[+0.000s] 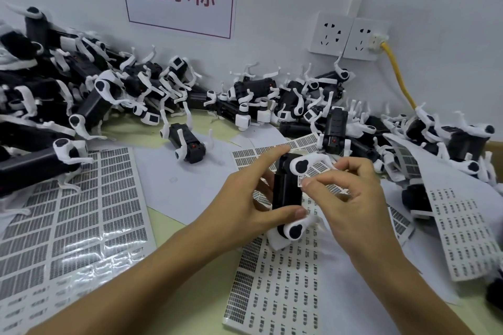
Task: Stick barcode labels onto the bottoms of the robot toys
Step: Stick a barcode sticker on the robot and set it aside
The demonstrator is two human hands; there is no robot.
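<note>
My left hand (251,197) grips a black robot toy (285,190) with white legs, held belly-up above the label sheets, index finger along its far end and thumb at its near end. My right hand (351,198) pinches a small white barcode label (301,180) between thumb and forefinger at the toy's right edge. A sheet of barcode labels (275,288) lies under both hands.
Several black-and-white robot toys are heaped along the wall at left (68,84), centre (253,100) and right (435,139). One toy (187,144) lies alone. Peeled label sheets (79,215) lie left, more labels (457,228) right. Wall sockets (351,37) hold a yellow cable (398,73).
</note>
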